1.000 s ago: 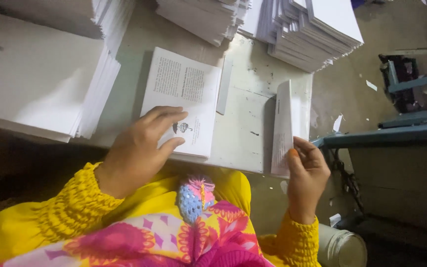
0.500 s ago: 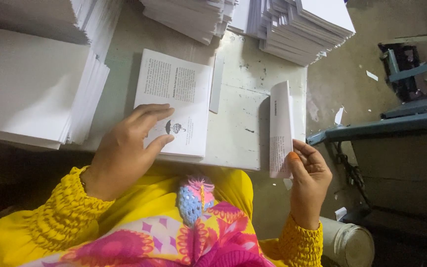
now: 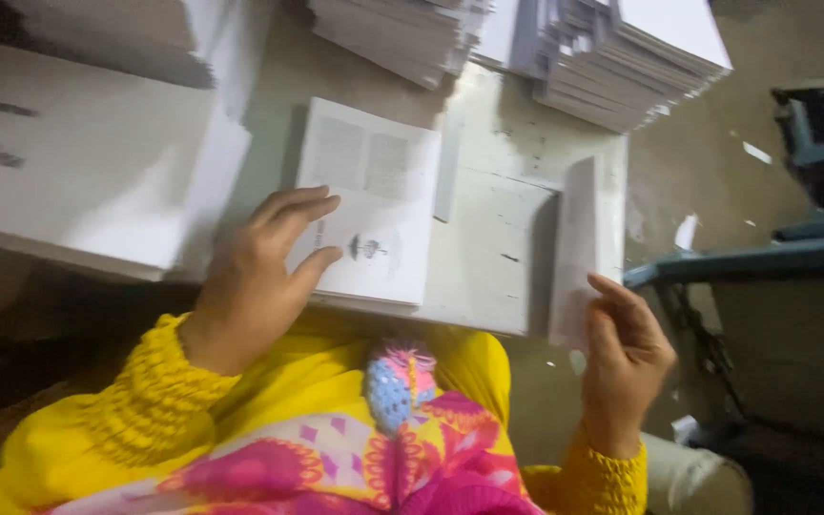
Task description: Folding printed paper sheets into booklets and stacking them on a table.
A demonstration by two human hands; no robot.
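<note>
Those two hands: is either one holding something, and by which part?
The right hand holds a folded white sheet upright by its bottom edge. The left hand only rests flat on the printed booklet, gripping nothing.

Bare strip of surface open between flat booklet and upright sheet, tall paper stack walls the left, more stacks block the far edge, blue frame crowds the right
</note>
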